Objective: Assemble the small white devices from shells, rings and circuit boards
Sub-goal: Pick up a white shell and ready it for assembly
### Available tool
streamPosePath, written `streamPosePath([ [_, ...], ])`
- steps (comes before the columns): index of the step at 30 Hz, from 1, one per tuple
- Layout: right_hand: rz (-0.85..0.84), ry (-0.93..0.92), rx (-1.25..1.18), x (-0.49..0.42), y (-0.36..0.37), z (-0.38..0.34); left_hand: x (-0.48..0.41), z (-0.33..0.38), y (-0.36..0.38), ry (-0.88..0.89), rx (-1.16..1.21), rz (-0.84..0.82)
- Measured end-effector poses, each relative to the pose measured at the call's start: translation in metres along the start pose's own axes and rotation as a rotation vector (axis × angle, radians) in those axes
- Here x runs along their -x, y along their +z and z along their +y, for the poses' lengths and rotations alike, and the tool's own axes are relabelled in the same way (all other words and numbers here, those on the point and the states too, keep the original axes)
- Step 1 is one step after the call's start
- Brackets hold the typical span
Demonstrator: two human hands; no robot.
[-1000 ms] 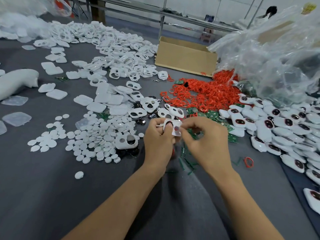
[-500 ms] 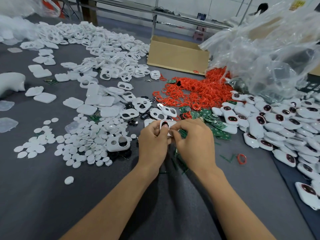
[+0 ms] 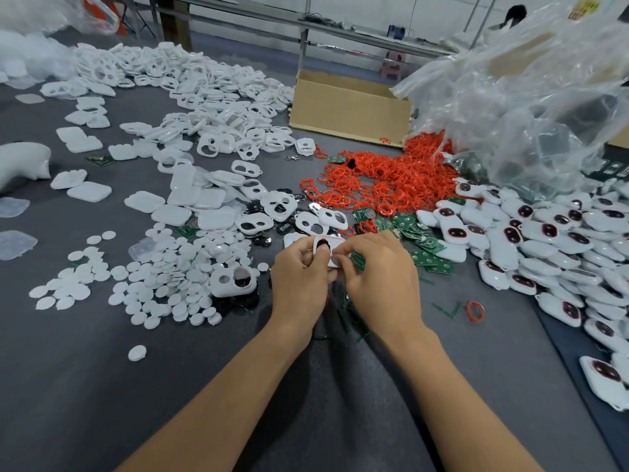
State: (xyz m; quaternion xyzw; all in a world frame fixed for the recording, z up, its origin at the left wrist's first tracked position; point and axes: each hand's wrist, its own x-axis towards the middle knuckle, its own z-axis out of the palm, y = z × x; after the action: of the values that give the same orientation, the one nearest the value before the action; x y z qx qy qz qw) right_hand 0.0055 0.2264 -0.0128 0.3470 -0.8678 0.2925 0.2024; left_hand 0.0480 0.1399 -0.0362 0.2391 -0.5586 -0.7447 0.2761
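Shell (image 3: 336, 246): long axis spans from left hand (image 3: 297, 277) to right hand (image 3: 379, 270), both pinching it.
Circuit boards (image 3: 427, 254): just beyond right hand.

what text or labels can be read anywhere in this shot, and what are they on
No text reads clearly.
Yellow label, top right by the clear plastic bag: red print, too blurred.
Green circuit boards: markings too small.
Dark discs among the parts: pale marks, too small.
Cardboard box: no print shows.
White shell gripped by left hand and right hand: no print shows.
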Motion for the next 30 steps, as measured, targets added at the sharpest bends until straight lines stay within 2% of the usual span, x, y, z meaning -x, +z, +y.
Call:
streamPosePath([
  [13,-0.049,0.061,-0.185,-0.007,-0.003,0.016,0.004,0.009,0.0,-0.039,0.07,-0.071],
  [23,-0.051,0.089,-0.166,-0.008,-0.003,0.015,0.003,0.009,-0.002,-0.059,0.039,-0.085],
  [26,-0.06,0.102,-0.272,-0.01,-0.008,0.015,0.003,0.008,-0.002,-0.054,0.052,-0.088],
  [30,0.075,0.231,-0.363,-0.017,-0.026,0.031,0.001,0.007,-0.003,-0.074,0.068,-0.049],
])
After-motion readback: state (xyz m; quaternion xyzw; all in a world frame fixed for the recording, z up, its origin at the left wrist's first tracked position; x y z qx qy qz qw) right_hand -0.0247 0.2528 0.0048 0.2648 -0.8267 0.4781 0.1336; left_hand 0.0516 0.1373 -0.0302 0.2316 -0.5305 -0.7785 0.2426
